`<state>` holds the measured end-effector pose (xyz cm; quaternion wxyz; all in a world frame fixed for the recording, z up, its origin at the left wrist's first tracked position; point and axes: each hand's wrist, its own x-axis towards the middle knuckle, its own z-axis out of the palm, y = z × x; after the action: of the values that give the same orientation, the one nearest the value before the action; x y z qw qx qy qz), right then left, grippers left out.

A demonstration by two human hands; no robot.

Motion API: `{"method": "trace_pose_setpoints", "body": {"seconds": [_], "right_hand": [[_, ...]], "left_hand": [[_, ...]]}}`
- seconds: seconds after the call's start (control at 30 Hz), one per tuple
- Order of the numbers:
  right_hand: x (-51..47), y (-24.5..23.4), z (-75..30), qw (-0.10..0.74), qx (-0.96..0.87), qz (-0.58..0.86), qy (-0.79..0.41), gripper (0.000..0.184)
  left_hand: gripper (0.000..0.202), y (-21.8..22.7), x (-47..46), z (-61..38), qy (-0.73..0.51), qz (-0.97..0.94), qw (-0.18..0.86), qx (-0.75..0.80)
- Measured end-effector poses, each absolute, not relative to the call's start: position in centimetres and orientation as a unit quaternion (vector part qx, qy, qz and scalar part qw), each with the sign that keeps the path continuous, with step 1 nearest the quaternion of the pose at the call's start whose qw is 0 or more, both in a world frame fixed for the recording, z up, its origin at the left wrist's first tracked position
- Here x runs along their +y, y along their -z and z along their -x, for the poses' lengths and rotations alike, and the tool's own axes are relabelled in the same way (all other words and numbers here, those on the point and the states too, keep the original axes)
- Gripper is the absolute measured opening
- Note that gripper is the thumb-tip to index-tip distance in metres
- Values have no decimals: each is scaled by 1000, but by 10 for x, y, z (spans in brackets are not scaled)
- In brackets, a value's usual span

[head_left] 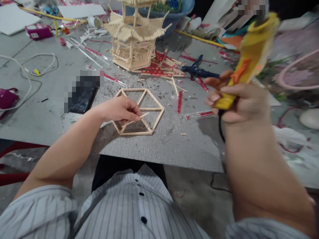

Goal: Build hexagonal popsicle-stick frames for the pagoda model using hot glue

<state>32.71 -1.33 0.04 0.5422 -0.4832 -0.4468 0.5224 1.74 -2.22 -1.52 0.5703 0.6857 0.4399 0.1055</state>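
A hexagonal frame of wooden sticks (151, 109), with spokes meeting near its middle, lies flat on the grey table (159, 149). My left hand (124, 109) is over the frame's left half, fingers closed in a pinch. Between thumb and fingertips it has a thin wooden stick (144, 115); the hand covers part of this stick and of the spokes. Raised to the right, my right hand (241, 99) is wrapped round a yellow hot glue gun (245, 63) with an orange trigger. A black cord hangs from the grip, and the gun's upper end is blurred.
Behind the frame stands a tiered wooden-stick pagoda model (134, 36), beside a pile of red-and-wood sticks (164, 66). Dark blue pliers (199, 69) lie to its right. A black phone (83, 98) is left of the frame. A blue basin (179, 15) sits at the back.
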Motion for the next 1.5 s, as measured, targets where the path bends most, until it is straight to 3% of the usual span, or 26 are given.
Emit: {"method": "trace_pose_setpoints", "body": {"seconds": [0.1, 0.23, 0.33, 0.4, 0.53, 0.63, 0.97, 1.5], "right_hand": [[-15, 9, -310, 494, -457, 441, -594, 36], [-21, 16, -307, 353, -576, 419, -607, 33], [-25, 10, -311, 237, -661, 434, -565, 37], [-26, 3, -316, 203, -691, 444, -534, 39], [-25, -3, -328, 401, -642, 462, -463, 45], [-21, 2, -331, 473, -602, 478, -430, 52], [-25, 10, -314, 383, -643, 472, -466, 49], [-23, 11, -314, 368, -655, 475, -458, 49]], "left_hand": [[5, 13, -22, -17, -147, -703, 536, 444], [8, 10, -15, -9, -298, -653, 489, 496], [9, 9, -14, -8, -275, -642, 513, 500], [9, 8, -17, -11, -213, -652, 544, 484], [2, 7, -25, -24, -111, -702, 523, 470], [4, 10, -27, -36, -63, -761, 463, 450], [14, 21, -30, -48, -20, -824, 383, 416], [12, 19, -38, -52, 15, -849, 320, 420]]}}
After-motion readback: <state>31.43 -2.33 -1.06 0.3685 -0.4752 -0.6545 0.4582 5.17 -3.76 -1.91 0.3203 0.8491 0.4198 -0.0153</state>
